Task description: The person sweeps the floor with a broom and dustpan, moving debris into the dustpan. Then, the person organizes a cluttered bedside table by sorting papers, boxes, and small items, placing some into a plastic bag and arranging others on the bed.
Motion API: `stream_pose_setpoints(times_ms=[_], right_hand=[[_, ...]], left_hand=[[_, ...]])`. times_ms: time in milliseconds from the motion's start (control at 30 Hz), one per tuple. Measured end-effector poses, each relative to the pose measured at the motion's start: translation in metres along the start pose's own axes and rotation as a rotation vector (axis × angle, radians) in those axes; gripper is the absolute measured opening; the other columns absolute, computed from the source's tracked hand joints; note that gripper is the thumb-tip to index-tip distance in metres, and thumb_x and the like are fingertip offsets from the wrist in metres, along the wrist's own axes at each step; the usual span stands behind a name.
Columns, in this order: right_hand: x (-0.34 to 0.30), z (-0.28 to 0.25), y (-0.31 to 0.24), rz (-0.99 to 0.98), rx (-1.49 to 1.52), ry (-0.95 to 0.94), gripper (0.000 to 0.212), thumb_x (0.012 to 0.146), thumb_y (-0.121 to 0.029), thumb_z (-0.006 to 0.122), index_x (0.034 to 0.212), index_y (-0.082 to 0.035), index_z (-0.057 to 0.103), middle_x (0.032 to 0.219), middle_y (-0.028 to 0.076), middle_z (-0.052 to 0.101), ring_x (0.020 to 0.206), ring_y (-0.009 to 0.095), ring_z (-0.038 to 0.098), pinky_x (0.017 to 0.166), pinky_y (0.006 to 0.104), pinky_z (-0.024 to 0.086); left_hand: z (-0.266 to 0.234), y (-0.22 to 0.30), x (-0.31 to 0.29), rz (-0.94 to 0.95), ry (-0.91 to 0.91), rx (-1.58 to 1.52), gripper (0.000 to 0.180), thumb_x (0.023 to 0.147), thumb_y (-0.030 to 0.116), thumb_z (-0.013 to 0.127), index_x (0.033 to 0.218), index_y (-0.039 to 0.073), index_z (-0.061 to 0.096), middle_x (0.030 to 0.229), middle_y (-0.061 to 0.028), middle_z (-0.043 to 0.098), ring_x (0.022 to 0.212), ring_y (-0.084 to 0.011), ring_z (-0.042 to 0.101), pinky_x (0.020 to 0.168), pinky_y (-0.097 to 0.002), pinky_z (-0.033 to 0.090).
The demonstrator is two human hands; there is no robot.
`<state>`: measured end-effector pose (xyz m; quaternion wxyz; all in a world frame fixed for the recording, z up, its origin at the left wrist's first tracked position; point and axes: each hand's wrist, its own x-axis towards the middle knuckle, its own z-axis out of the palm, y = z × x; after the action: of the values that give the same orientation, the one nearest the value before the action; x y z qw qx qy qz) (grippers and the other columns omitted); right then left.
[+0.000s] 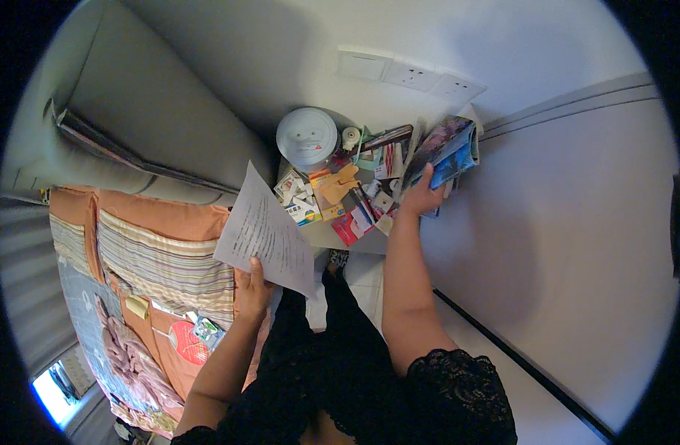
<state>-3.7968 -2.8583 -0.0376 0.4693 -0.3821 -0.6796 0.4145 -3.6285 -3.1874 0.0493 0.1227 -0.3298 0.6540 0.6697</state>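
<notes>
My left hand (252,288) grips a white printed sheet of paper (269,231) by its lower edge, thumb on top, above the gap between the bed and the small cabinet. Out over the right end of the cabinet top, my right hand (424,194) is closed on the near edge of a colourful, partly blue packet (454,159), which leans near the wall. Its exact kind I cannot make out, and my fingers under it are hidden. Left of it lie small boxes, an orange box (332,183), pens (364,204) and a red packet (350,227).
A round white tin (307,139) stands at the cabinet's back left, beside a small white roll-like object (350,136). Wall sockets (412,76) are above. The bed (151,326) with a striped pillow (158,259) and a red fan (188,343) is left; a pale panel (570,222) rises right.
</notes>
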Motion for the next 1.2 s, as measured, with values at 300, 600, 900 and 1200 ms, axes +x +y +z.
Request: stream_pose_setpoints(times_ms=[300, 600, 900, 1200], right_hand=[[0.012, -0.013, 0.014, 0.126, -0.088, 0.06, 0.047, 0.086, -0.038, 0.062, 0.089, 0.009, 0.062, 0.085, 0.022, 0.065, 0.072, 0.033, 0.061, 0.066, 0.0411, 0.048], [0.02, 0.026, 0.021, -0.214, -0.281, -0.206, 0.039, 0.078, -0.03, 0.067, 0.094, 0.005, 0.06, 0.089, 0.026, 0.063, 0.081, 0.041, 0.06, 0.071, 0.0458, 0.046], [0.042, -0.015, 0.018, 0.09, -0.205, -0.034, 0.039, 0.077, -0.027, 0.067, 0.085, 0.01, 0.061, 0.082, 0.025, 0.064, 0.074, 0.041, 0.062, 0.067, 0.0465, 0.047], [0.031, -0.024, 0.024, 0.243, -0.157, -0.021, 0.043, 0.081, -0.028, 0.066, 0.094, 0.013, 0.058, 0.086, 0.026, 0.064, 0.074, 0.037, 0.061, 0.067, 0.0445, 0.047]], left_hand=[[0.007, 0.012, -0.013, -0.06, 0.001, 0.014, 0.049, 0.096, 0.039, 0.044, 0.13, 0.005, 0.038, 0.114, -0.0109, 0.052, 0.092, -0.0188, 0.054, 0.073, -0.0288, 0.047], [0.011, 0.01, -0.015, 0.042, -0.081, -0.04, 0.049, 0.096, 0.038, 0.043, 0.129, 0.002, 0.038, 0.113, -0.0104, 0.052, 0.095, -0.0187, 0.053, 0.076, -0.0295, 0.046], [0.014, 0.007, -0.017, 0.04, -0.065, -0.008, 0.047, 0.097, 0.038, 0.042, 0.122, -0.002, 0.045, 0.105, -0.0101, 0.056, 0.095, -0.0178, 0.054, 0.076, -0.0288, 0.046], [0.035, 0.04, -0.028, 0.34, -0.157, 0.134, 0.05, 0.097, 0.036, 0.041, 0.111, -0.011, 0.051, 0.106, -0.0131, 0.057, 0.097, -0.0187, 0.053, 0.084, -0.0285, 0.042]])
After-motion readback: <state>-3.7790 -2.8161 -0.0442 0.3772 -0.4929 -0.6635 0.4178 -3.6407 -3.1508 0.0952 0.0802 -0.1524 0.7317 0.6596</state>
